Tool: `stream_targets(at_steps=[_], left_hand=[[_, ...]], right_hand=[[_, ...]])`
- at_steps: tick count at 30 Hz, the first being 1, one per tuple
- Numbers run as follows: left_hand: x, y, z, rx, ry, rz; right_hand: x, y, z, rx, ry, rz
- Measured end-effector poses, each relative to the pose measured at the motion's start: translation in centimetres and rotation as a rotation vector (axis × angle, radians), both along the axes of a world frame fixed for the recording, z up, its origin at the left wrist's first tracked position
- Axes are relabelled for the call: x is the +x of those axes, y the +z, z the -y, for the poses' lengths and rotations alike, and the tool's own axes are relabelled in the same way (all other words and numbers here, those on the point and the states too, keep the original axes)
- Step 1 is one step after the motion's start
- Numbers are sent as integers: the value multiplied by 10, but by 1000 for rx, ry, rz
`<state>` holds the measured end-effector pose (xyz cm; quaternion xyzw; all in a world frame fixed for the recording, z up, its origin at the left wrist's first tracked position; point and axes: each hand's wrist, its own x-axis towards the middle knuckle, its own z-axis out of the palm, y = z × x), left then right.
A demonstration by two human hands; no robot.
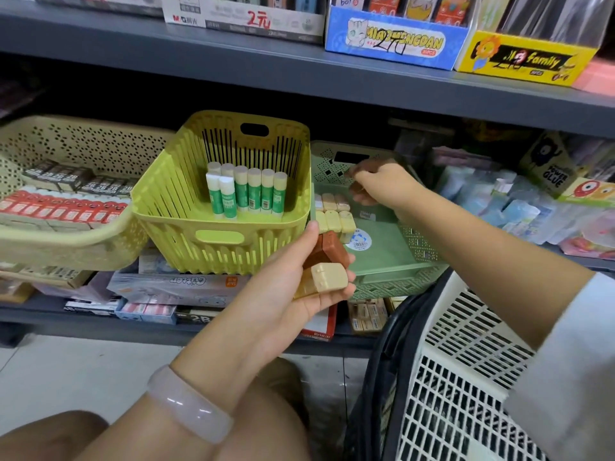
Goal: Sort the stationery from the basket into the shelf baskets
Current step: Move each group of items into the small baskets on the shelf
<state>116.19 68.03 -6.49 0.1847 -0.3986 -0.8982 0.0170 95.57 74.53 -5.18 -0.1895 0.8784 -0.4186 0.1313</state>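
Observation:
My left hand [293,284] holds a small stack of block-shaped items: a brown one [332,249] on top and a cream one [329,277] below, just in front of the green shelf basket [392,257]. My right hand [382,186] reaches into that green basket, pinching a small brown block [357,188] above two rows of cream blocks [332,212] lined up on its left side. The yellow-green basket [219,237] to the left holds upright glue sticks [246,191]. The white slotted basket [466,361] stands at the lower right, its inside hidden.
A beige perforated basket [50,241] with red and dark boxes sits at the far left. Glue packs [519,207] crowd the shelf to the right. Boxes fill the lower shelf [159,294] and display cartons [396,38] the upper one. My knees are at the bottom.

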Motion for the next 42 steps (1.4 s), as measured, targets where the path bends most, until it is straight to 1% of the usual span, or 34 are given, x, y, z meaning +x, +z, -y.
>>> stream_targets(at_steps=[2,3,6,7,9,15,18,21,23,26,29,31,33,34,36,37,39,41,42], left_hand=[[0,0,-1,-8,19,4],[0,1,-2,-7,29,9],[0,1,-5,-5,49,26],[-1,1,-6,-9,48,27],[0,2,-7,-18,43,27],[4,2,-7,-10,45,51],[7,3,-6,-31,25,31],[7,3,-6,-72,43,31],[7,3,-6,-95,55,26],[6,2,-7,-138,59,15],[5,0,-7,-177,71,10],[6,0,-5,-154,73,24],[7,-1,-2,-91,77,60],[8,-1,0,-57,76,75],[10,-2,1,-13,63,93],[11,-2,2,2,60,99],[11,-2,3,39,69,113],[11,-2,4,80,93,126],[11,-2,5,92,103,129]], right_hand=[[26,15,-15,-124,210,27],[39,21,-24,-152,333,39],[72,35,-46,-129,651,47],[79,38,-50,-107,715,53],[88,39,-54,-59,768,58],[94,37,-56,-78,745,1],[95,38,-58,-90,717,5],[97,37,-59,-134,590,89],[99,37,-59,-115,525,132],[100,34,-57,-62,524,197],[98,32,-54,-118,483,348],[91,33,-50,-224,370,375],[79,32,-46,-296,203,285],[72,30,-43,-258,143,190],[62,20,-36,-42,104,13],[59,14,-31,70,111,-3],[60,0,-21,216,139,62],[63,-9,-10,263,158,95],[65,-12,-6,249,159,99]])
